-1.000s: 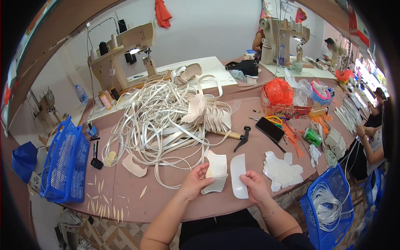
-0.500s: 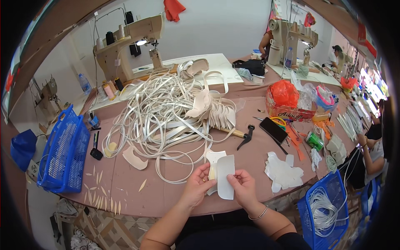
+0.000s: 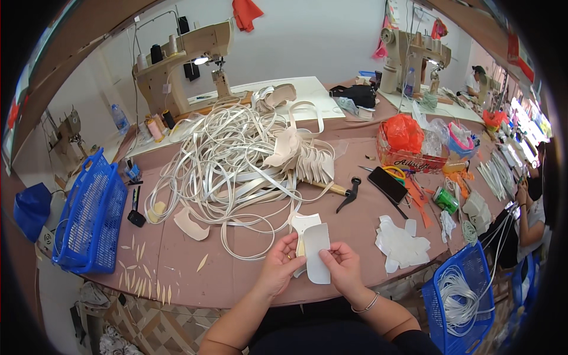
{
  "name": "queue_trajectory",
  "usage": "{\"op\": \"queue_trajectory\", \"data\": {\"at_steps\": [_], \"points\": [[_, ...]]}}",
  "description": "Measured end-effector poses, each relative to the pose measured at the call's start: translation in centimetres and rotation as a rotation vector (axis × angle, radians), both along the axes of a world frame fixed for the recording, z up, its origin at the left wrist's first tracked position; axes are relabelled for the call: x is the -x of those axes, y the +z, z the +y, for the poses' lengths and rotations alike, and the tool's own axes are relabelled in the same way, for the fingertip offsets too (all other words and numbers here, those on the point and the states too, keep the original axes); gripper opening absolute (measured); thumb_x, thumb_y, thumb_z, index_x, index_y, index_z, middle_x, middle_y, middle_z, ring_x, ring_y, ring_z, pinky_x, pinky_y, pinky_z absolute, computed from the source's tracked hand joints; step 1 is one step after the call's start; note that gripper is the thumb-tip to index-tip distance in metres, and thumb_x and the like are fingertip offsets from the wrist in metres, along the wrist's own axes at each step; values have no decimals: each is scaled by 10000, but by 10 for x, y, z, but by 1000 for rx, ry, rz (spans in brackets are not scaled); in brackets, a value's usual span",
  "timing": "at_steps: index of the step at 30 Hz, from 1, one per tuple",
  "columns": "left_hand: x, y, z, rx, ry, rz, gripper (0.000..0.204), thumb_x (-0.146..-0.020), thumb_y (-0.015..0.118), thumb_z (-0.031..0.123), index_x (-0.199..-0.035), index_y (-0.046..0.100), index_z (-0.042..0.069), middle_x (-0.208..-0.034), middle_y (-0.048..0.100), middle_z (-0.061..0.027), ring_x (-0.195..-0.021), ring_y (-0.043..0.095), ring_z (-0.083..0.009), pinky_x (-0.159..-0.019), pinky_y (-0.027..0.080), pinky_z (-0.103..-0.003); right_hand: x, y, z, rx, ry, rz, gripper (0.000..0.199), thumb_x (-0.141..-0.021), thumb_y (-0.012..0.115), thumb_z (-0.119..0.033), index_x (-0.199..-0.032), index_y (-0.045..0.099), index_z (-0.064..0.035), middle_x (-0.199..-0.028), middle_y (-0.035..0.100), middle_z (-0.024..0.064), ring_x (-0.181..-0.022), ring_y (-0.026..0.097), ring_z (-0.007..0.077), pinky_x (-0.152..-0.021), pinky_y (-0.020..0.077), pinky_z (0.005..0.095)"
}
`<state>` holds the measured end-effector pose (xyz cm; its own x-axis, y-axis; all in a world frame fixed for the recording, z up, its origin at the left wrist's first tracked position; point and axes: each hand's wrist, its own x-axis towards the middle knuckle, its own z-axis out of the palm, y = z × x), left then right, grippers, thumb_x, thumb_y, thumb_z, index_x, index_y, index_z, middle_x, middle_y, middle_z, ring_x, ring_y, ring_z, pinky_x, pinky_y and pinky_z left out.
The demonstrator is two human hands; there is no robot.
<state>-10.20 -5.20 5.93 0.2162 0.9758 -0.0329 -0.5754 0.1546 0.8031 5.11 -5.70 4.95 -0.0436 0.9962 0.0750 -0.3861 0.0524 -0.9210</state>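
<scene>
My left hand (image 3: pixel 280 261) pinches a cream leather shoe piece (image 3: pixel 305 222) with a yellowish strip along it. A thin white strap runs from its upper end up to the big heap of straps (image 3: pixel 236 160). My right hand (image 3: pixel 343 264) is closed on a pale grey-white curved piece (image 3: pixel 318 254), its thumb flat on the face. That piece overlaps the cream one and hides much of it. Beyond the hands lies a hammer (image 3: pixel 352 192) with a wooden handle. A row of stacked cream pieces (image 3: pixel 316 164) hangs together by the heap.
White cut pieces (image 3: pixel 403 244) lie to the right, near a black phone (image 3: pixel 387 184) and a green can (image 3: pixel 446 200). Blue baskets stand at the left (image 3: pixel 89 219) and lower right (image 3: pixel 458 302). Sewing machines (image 3: pixel 183 59) line the back. A co-worker (image 3: pixel 529 219) sits at the right.
My right hand has shifted slightly left, and the grey-white piece now tilts and covers more of the cream one. At the back, the person beside the far machine has gone from sight.
</scene>
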Motion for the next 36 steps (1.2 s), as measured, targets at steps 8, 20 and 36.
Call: {"op": "queue_trajectory", "data": {"at_steps": [8,20,36], "points": [[2,-2,-1,20,-21,-52,539,-771,541,-87,-1260,327,-17,-1199,464,-119,-1088,485,-169,-915,411,-275,1,-2,0,-3,-10,6,104,-847,572,-57,-918,528,5,-791,591,33,-684,553,48,-604,465,186],[4,-2,-3,24,-22,-72,539,-768,537,-92,-1259,330,-9,-1189,467,-114,-1079,485,-163,-910,414,-271,3,1,-2,-15,4,14,107,-851,567,-58,-924,523,7,-796,592,38,-695,559,55,-613,472,190],[2,0,-4,5,-28,-71,585,-746,561,-95,-1270,316,-7,-1185,468,-112,-1080,483,-178,-923,403,-296,3,-3,-2,-16,-6,-8,109,-848,566,-47,-930,520,7,-800,587,37,-700,557,58,-618,469,188]]}}
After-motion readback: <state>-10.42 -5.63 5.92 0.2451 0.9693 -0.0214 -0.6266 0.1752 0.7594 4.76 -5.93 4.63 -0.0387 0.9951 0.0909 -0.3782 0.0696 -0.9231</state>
